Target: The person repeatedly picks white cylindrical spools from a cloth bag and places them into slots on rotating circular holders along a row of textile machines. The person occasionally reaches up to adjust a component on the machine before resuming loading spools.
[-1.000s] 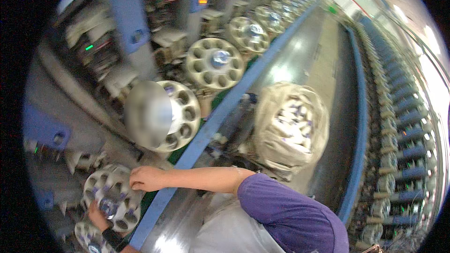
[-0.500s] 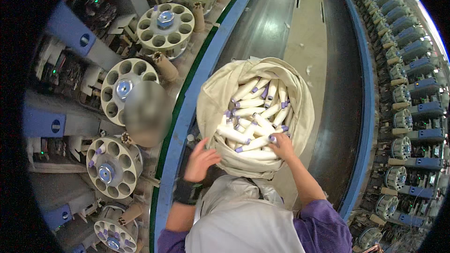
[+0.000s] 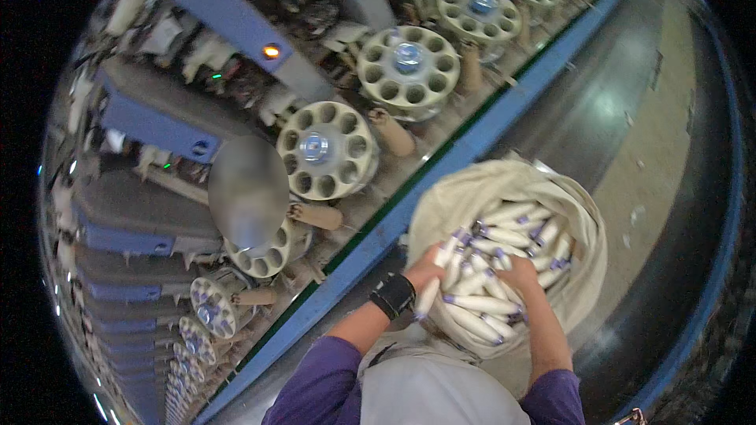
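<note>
Head view: white bobbins (image 3: 427,299) in left grip (image 3: 425,267), others around right grip (image 3: 517,274).

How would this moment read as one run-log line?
left hand: holding bobbins | right hand: in sack, among bobbins | right grip: unclear

Winding-machine row (image 3: 228,20), 8 to 1 o'clock; orange lamp (image 3: 271,51) lit at 11. Blue rail (image 3: 472,142), 7 to 2. Dark floor (image 3: 579,122), pale strip (image 3: 655,149) at 3.
</note>
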{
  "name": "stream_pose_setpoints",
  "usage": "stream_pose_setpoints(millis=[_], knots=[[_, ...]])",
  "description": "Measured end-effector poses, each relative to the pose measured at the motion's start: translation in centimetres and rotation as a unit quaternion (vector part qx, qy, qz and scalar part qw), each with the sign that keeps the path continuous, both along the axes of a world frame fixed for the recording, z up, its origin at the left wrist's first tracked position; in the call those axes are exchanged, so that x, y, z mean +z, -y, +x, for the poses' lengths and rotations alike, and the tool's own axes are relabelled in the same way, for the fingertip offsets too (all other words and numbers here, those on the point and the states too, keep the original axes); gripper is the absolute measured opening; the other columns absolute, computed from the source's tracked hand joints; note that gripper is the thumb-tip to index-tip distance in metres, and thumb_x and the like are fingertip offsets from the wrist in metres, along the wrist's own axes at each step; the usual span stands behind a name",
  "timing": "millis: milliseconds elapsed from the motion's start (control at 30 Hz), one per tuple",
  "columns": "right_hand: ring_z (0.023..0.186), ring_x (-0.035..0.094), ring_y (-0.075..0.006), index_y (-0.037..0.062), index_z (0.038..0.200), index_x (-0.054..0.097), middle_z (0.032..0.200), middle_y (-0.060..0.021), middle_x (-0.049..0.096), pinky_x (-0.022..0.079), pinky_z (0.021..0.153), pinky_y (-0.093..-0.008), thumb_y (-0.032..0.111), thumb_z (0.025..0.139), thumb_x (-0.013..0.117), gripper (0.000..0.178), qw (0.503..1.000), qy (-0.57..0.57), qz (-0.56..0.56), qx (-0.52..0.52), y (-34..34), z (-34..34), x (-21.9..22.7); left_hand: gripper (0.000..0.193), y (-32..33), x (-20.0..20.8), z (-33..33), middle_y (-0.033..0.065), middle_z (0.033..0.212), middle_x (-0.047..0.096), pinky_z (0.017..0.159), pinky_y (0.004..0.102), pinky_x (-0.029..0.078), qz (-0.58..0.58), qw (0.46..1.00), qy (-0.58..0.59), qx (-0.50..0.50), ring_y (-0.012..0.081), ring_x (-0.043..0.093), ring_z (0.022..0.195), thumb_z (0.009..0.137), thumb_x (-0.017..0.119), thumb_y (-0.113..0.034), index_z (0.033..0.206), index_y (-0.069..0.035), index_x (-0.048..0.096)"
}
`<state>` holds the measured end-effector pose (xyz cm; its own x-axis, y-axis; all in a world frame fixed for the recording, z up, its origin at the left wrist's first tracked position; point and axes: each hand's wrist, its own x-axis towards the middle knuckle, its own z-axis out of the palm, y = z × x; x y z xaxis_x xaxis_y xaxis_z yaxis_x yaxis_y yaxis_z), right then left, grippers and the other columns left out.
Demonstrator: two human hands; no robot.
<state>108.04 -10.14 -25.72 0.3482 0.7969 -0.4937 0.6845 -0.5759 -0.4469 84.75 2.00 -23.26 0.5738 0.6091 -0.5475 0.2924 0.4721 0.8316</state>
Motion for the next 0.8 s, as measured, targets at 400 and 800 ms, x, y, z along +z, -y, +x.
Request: stream_pose_setpoints(millis=[400, 800], knots=[[0.075, 0.059, -0.0242, 0.0046, 0.104, 0.054, 0.089, -0.01, 0.06, 0.05, 0.071, -0.0386, 0.035, 0.077, 0.061, 0.041, 0.652, -0.559, 0.315, -0.404, -7.9, 1.1, 15.1, 0.031, -2.5, 18.9, -5.9, 0.0182, 0.116, 0.044, 0.084, 0.0373, 0.041, 0.564, 0.819, -0.047, 0.09, 0.0305, 0.05, 0.1, 0.065, 0.064, -0.012, 0.095, -0.006, 0.062], [0.055, 0.054, -0.0164, 0.0019, 0.107, 0.048, 0.068, -0.008, 0.054, 0.047, 0.052, -0.0308, 0.033, 0.09, 0.039, 0.036, 0.788, -0.602, 0.126, -0.014, -21.8, -20.9, 19.2, 0.039, -8.7, 23.4, -17.6, 0.0096, 0.096, 0.058, 0.085, 0.0374, 0.045, 0.35, 0.889, 0.207, 0.209, 0.0247, 0.057, 0.092, 0.071, 0.057, -0.001, 0.11, -0.004, 0.05]])
